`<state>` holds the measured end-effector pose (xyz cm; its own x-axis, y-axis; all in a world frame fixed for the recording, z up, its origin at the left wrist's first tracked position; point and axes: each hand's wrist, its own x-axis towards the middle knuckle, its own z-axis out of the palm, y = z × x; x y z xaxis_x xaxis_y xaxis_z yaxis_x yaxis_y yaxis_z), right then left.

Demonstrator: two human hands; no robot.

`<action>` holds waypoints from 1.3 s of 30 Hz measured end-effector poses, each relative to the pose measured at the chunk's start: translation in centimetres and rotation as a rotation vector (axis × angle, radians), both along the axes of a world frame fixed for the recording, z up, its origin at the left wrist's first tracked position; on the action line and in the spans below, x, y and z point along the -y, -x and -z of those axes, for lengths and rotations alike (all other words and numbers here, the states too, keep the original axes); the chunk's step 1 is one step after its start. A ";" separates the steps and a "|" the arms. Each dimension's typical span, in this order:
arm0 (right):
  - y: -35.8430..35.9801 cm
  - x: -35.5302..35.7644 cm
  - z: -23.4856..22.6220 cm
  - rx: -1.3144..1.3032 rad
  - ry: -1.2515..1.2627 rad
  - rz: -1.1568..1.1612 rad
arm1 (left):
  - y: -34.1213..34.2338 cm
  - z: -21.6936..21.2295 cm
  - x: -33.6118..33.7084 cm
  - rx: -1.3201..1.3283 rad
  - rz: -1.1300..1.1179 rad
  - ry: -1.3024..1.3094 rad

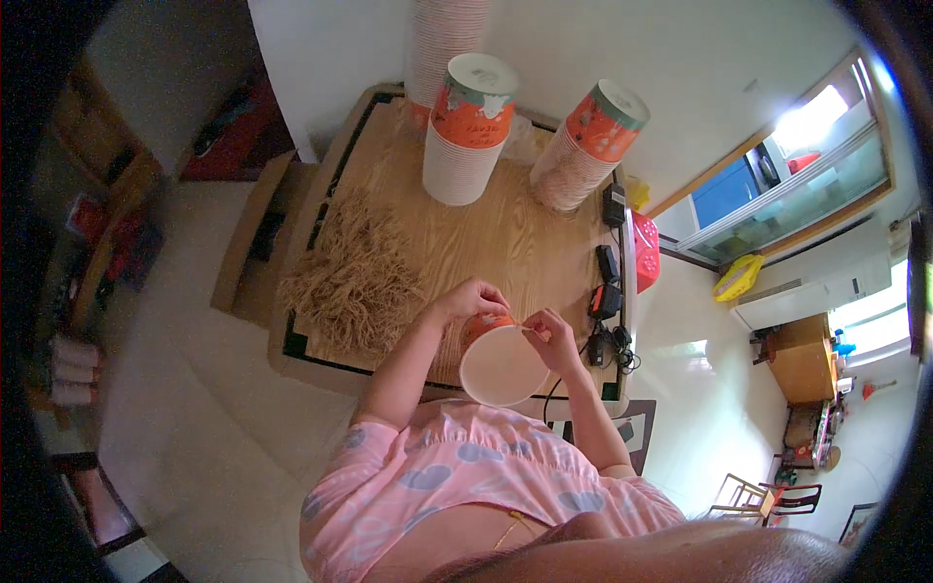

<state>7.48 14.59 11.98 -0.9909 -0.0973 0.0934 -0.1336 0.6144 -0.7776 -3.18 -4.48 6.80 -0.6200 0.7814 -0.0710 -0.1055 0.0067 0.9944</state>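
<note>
Paper cup [502,363]: one, and there it was, at the table's [530,248] six o'clock, mouth facing the person!
Left hand [474,299]: fingertips bunched against its orange side.
Right hand [551,340]: thumb and finger pinched something thin, too small to name.
Feel: light, surely, stiffish yet crushable; the rim looked the safest hold.
Cup stacks [466,167]: three; two near twelve, another past one.
Fibre pile [355,282]: one, at eight.

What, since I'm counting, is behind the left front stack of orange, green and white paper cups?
A tall column of nested whitish cups, its top cut off by the frame. The front stack covers part of its lower end.
</note>
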 end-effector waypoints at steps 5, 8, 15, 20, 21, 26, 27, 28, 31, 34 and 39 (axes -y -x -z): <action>-0.8 0.4 -0.2 -0.048 -0.018 -0.097 | -1.0 0.2 0.4 0.078 0.022 0.041; -0.9 0.8 -0.7 -0.104 -0.081 -0.150 | -2.7 0.4 -0.8 0.124 -0.025 -0.010; -1.1 1.5 -1.2 -0.142 -0.138 -0.098 | -3.4 1.2 -1.6 0.102 -0.077 -0.054; -1.3 1.6 -1.0 -0.186 -0.193 -0.100 | -3.7 1.1 -1.5 0.101 -0.104 -0.001; -1.2 1.7 -1.1 -0.186 -0.195 -0.094 | -3.7 1.5 -1.6 0.103 -0.105 0.000; -0.9 1.8 -1.3 -0.153 -0.178 -0.068 | -4.3 0.9 -2.2 -0.300 -0.353 0.067; -0.8 1.5 -1.2 -0.141 -0.188 -0.057 | -4.5 0.2 -2.3 -0.296 -0.351 0.070; -0.7 1.2 -1.0 -0.129 -0.199 -0.045 | -4.6 -0.6 -2.5 -0.354 -0.413 0.130; -0.7 1.3 -1.2 -0.140 -0.203 -0.060 | -4.9 -0.8 -2.4 -0.382 -0.480 0.182; -1.0 1.9 -1.7 -0.089 -0.092 0.042 | -5.0 -0.3 -2.0 -0.325 -0.437 0.176; -1.2 1.7 -1.7 -0.126 -0.162 0.010 | -5.0 0.8 -2.1 -0.242 -0.372 0.093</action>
